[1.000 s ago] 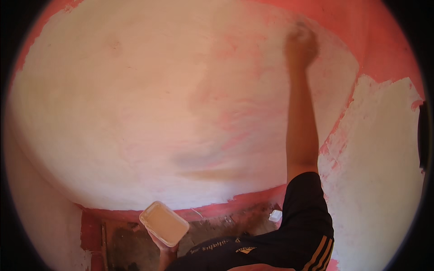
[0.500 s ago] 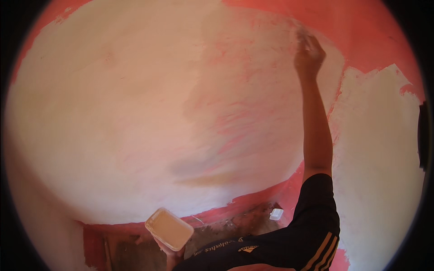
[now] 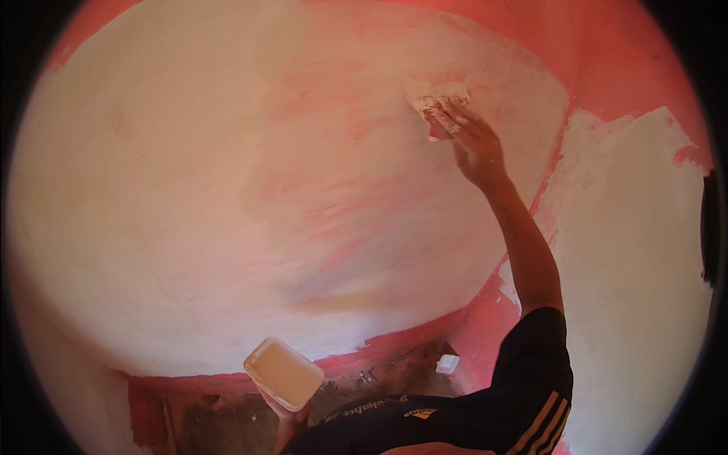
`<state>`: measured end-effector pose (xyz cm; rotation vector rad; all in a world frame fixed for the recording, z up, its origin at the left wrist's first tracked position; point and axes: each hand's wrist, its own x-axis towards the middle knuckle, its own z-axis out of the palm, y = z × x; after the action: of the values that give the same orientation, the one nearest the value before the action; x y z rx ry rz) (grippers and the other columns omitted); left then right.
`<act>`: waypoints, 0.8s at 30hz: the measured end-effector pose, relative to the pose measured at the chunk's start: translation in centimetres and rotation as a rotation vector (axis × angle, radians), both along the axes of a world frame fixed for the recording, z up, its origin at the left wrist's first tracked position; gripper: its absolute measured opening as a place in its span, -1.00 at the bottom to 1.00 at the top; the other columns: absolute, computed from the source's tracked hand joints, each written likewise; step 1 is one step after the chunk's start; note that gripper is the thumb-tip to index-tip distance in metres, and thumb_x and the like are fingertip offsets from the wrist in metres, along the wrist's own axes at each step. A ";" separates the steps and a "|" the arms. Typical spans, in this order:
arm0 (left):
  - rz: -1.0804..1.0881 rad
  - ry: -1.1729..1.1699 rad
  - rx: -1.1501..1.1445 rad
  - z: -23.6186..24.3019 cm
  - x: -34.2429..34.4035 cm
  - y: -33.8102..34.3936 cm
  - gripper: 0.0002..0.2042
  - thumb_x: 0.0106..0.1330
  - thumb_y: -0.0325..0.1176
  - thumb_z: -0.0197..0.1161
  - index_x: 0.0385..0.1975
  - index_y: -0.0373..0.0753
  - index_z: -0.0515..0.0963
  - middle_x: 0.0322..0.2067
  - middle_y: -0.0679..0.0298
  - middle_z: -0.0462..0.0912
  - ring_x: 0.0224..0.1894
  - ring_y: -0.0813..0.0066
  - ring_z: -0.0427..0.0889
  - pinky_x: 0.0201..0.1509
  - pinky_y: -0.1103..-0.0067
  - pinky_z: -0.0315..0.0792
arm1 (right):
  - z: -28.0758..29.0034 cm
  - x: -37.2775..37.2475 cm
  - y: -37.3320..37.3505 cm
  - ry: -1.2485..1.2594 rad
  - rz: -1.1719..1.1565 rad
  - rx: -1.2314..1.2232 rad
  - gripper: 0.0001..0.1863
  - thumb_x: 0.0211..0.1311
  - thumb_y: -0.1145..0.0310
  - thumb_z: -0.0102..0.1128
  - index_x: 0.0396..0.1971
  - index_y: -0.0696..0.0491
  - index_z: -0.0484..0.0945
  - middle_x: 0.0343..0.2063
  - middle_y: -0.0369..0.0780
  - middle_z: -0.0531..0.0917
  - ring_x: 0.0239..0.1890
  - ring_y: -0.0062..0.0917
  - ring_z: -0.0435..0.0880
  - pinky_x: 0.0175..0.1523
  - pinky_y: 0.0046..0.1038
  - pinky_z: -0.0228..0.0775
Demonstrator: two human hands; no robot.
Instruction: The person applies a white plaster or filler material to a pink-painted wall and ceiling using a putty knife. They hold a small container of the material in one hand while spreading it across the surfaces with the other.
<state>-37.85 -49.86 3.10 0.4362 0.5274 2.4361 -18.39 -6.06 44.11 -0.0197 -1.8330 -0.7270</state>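
Observation:
My right hand (image 3: 474,144) is raised against the wall (image 3: 182,182), its fingers pressed on a flat, squarish spreader (image 3: 421,98) smeared with cream paste. The wall around it is pale cream, with pink streaks showing through on the right half. Low in the view, my left hand (image 3: 292,417) holds a rectangular plastic tub (image 3: 283,371) of beige paste, gripping it from below, so most of its fingers are hidden.
Red paint (image 3: 618,64) borders the cream area at top and bottom. A patchy cream wall (image 3: 629,265) adjoins on the right, with a dark object at its far edge. Below lie a dirty floor (image 3: 212,425), a long thin piece at left and a small white box (image 3: 447,364).
My right hand has come down and to the left across the wall, and the spreader is now plainly visible in it. My left hand still holds the tub, slightly shifted in the view.

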 end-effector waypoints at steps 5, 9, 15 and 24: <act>-0.108 -0.160 0.006 1.7 7.5 8.5 -0.45 0.48 0.25 -0.15 0.18 -0.04 0.42 -0.01 0.37 0.57 0.02 0.35 0.59 0.07 0.31 0.52 | 6.8 13.6 12.7 0.586 -0.047 -0.166 -0.70 0.30 0.39 0.07 -0.05 0.15 0.62 -0.35 -0.03 0.72 -0.34 -0.17 0.75 -0.23 -0.22 0.59; -0.086 -0.155 0.021 1.3 13.3 15.7 -0.43 0.47 0.27 -0.15 0.18 -0.05 0.43 -0.02 0.36 0.58 0.01 0.34 0.59 0.07 0.31 0.52 | 11.4 16.6 17.3 0.687 -0.622 -0.231 -0.66 0.31 0.30 0.13 0.06 -0.01 0.60 -0.26 -0.08 0.73 -0.32 -0.24 0.71 -0.17 -0.22 0.56; -0.118 -0.165 -0.063 2.0 22.1 24.1 -0.42 0.46 0.28 -0.15 0.15 -0.05 0.45 -0.03 0.36 0.59 0.00 0.34 0.59 0.06 0.31 0.52 | 2.9 6.6 10.2 0.182 -0.022 -0.026 -0.55 0.13 0.55 -0.04 0.06 0.11 0.55 -0.12 -0.12 0.67 -0.07 -0.32 0.66 0.01 -0.24 0.55; -0.150 -0.315 -0.119 0.0 30.1 35.0 -0.47 0.42 0.27 -0.08 0.04 -0.05 0.49 -0.15 0.37 0.61 -0.12 0.34 0.61 -0.07 0.26 0.52 | 5.7 30.5 30.1 0.532 0.081 -0.413 -0.58 0.44 0.07 0.05 0.02 0.08 0.63 -0.19 -0.03 0.72 -0.20 -0.16 0.70 -0.02 -0.23 0.51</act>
<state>-7.72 -14.83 3.06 0.0374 0.4801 2.2569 12.10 24.00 49.81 -0.3722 -1.4281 -0.2393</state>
